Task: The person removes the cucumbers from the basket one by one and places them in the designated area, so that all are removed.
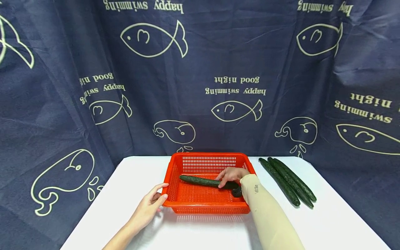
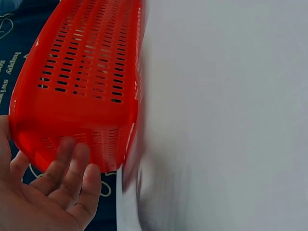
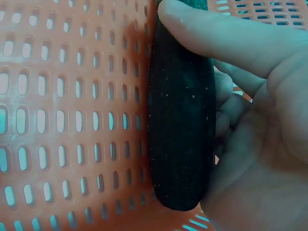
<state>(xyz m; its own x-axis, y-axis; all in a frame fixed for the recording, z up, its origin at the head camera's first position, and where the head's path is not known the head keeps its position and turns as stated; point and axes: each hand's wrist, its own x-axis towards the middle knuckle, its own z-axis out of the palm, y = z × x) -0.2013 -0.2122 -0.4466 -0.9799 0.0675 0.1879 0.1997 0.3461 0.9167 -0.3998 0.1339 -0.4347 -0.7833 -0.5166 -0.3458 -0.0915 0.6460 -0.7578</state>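
A red plastic basket [image 1: 210,205] with slotted walls stands on the white table. My left hand [image 1: 149,205] grips its left rim near the front corner, thumb on top and fingers at the outer wall [image 2: 96,67]. Inside the basket, a long dark green cucumber [image 1: 200,180] lies crosswise. My right hand [image 1: 232,174] reaches over the right side and holds the cucumber near its right end. In the right wrist view, the thumb crosses over the cucumber [image 3: 183,120] and the other fingers are partly hidden behind it, close to the slotted basket floor.
Several more cucumbers [image 1: 287,180] lie side by side on the white table [image 1: 322,229], right of the basket. A dark blue curtain [image 1: 200,139] with fish and whale drawings hangs right behind the table and along both sides.
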